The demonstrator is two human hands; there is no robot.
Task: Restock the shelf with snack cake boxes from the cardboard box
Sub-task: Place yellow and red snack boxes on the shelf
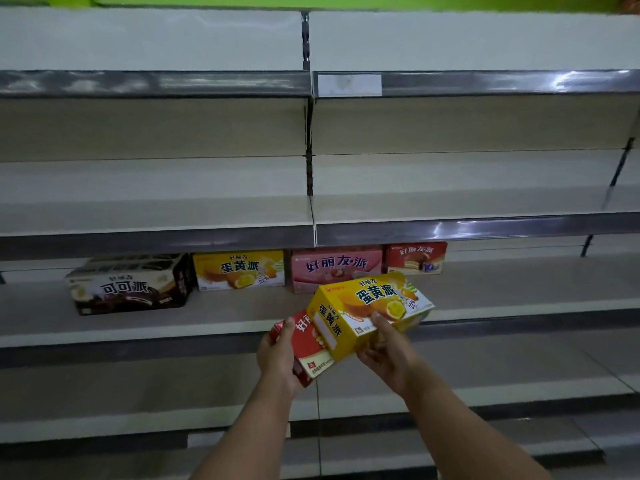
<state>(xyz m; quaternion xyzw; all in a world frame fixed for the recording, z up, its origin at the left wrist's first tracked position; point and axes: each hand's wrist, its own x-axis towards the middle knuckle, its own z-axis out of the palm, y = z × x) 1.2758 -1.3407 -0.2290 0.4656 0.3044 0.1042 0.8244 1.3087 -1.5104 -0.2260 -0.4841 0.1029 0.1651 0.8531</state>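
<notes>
Fingers curling around two boxes at once, one per hand, right in front of the half-filled shelf.

Right hand (384, 355) is pinching the yellow cardboard egg-yolk-pie box (370, 311) at its lower edge, thumb on the front face, while the left hand (278, 355) is wrapping the red cardboard snack cake box (306, 348) tucked just beneath it. Matching yellow shelf box (239, 270) is sitting between the black cocoa pie carton (128, 284) and the pink box (334, 268), so I'd be sliding the yellow one in front of its twin, label facing out. Pale metal shelf (207, 317) has room; source cardboard box isn't visible.
</notes>
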